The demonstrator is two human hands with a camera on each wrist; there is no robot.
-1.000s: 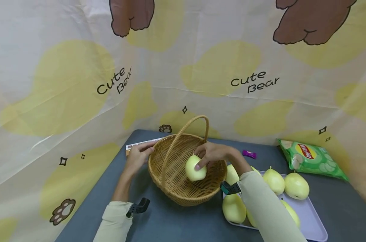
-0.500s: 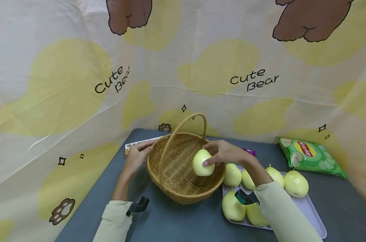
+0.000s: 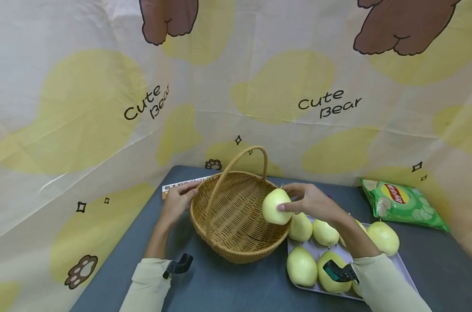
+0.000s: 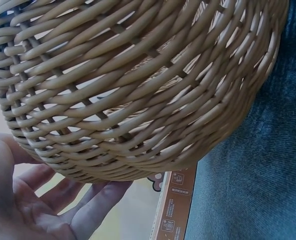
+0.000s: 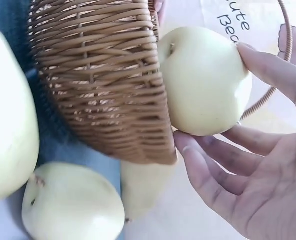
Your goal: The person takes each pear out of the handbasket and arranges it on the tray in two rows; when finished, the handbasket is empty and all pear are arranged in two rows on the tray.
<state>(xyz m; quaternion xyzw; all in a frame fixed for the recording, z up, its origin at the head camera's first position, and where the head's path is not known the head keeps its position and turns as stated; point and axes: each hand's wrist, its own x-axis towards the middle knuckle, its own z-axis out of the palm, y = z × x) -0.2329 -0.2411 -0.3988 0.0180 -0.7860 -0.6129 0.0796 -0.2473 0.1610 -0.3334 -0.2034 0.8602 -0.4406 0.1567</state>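
Observation:
My left hand (image 3: 177, 206) grips the left rim of a round wicker basket (image 3: 236, 216) with a tall hooped handle. In the left wrist view the fingers (image 4: 100, 207) lie against the basket's outer weave (image 4: 127, 100). My right hand (image 3: 311, 201) holds a pale yellow-green pear (image 3: 275, 208), stem up, over the basket's right rim. From the right wrist view, thumb and fingers stand around this pear (image 5: 205, 82), which overlaps the rim. The basket's woven inside shows. Several more pears (image 3: 301, 266) rest on a lilac tray (image 3: 315, 250) at right, partly hidden by my right forearm.
A green chip bag (image 3: 403, 203) lies at the back right. Behind the basket's left side is a flat printed piece (image 3: 185, 184), brown with white print in the left wrist view. A patterned cloth wall (image 3: 220, 95) borders the dark blue-grey table (image 3: 216, 290).
The right hand has carried the pear from inside the basket up and right to its right rim. More tray pears show now. The left hand has stayed at the basket's rim.

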